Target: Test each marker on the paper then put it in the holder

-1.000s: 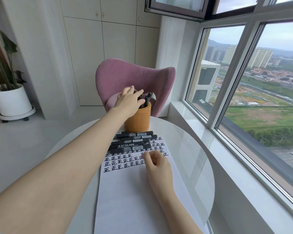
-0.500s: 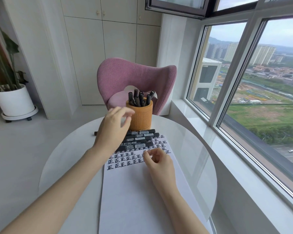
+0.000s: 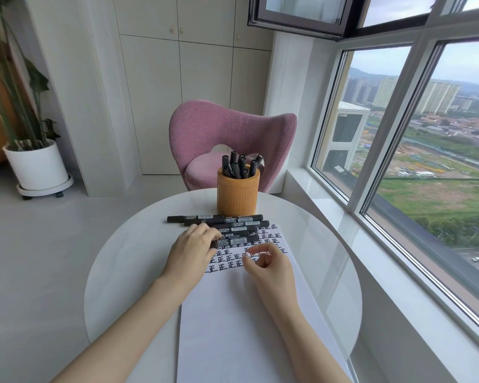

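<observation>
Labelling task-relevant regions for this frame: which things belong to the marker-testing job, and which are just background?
Job: loose black markers, touched by the left hand; right hand, holding nothing; paper with test marks; orange holder; upright markers in it.

Just lying about: round white table, pink chair, potted plant, window.

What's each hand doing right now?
Left hand: fingers on the nearest marker; grip cannot be told.
Right hand: loosely curled, empty, over the paper.

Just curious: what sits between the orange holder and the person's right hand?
In the head view: a row of black markers lying flat, then inked paper.
</observation>
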### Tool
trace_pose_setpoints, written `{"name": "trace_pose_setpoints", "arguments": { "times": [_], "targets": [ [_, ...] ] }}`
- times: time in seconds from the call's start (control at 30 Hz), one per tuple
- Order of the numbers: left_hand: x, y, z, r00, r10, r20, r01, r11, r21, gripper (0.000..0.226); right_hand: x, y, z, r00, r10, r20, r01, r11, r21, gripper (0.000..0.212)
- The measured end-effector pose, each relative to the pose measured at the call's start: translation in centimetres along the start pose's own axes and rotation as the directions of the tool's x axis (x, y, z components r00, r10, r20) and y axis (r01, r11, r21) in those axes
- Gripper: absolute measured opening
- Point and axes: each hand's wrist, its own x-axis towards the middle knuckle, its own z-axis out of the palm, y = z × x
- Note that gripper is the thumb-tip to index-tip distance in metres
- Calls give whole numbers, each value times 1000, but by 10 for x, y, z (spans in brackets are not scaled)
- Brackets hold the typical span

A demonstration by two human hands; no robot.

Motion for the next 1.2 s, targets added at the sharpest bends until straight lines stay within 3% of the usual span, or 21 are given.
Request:
{"name": "trace_pose_setpoints", "arguments": {
  "times": [0.27,0.43,0.57,0.67,0.8,1.07,1.2],
  "targets": [
    [-6,-4,2,1000,-2,-13,1,996,-84,15,0,0,0,1000,-9,-16,9,1000,15,7],
    [-19,2,-6,994,-44,-97,12,951,-309,11,-3,-9,-2,1000,2,-28,2,994,110,32],
    [-33,17,-9,996,87,-27,-91,915,-394,14,-9,-21,-6,999,-31,22,24,968,249,38],
    [-40,23,-7,998,64,11,-53,900,-432,11,-12,-24,-9,996,-86,22,75,948,310,49],
    [-49,32,-7,994,22,104,35,857,-513,13,-11,-27,-12,993,-112,29,94,927,363,41],
    [-54,35,-8,999,8,41,11,887,-461,21,-13,-28,-11,978,-157,139,89,911,403,32],
    [-54,35,-13,997,-16,81,51,889,-455,22,-8,-25,-10,971,-145,189,54,907,417,30]
  ]
}}
